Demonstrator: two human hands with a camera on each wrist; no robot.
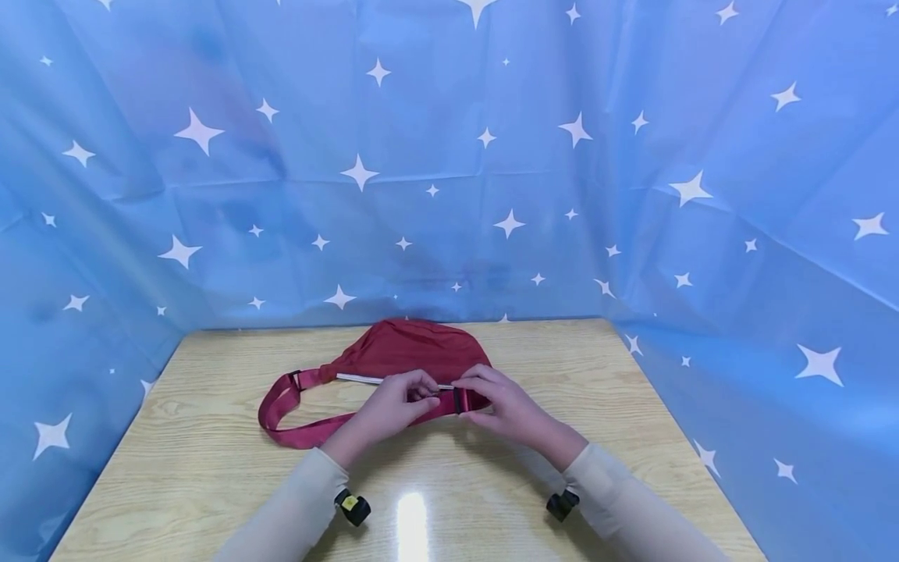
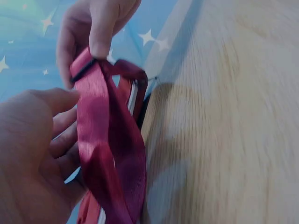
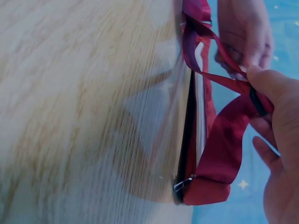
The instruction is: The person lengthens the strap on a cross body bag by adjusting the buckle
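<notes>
A dark red waist bag (image 1: 414,347) lies near the table's back edge, a pale zip strip along its lower side. Its red strap (image 1: 309,433) loops out to the left and runs back under both hands. My right hand (image 1: 509,406) pinches the strap at a black buckle (image 3: 257,101), thumb on one face and fingers behind. Just left of it, my left hand (image 1: 396,406) is at the strap with fingers bent; in the left wrist view its index fingertip touches the strap's edge (image 2: 93,112).
The wood-grain table (image 1: 232,499) carries the bag. Blue cloth (image 1: 435,117) with white stars hangs behind it and at both sides. A black wrist device (image 1: 353,507) sits at the left sleeve, another (image 1: 562,505) at the right.
</notes>
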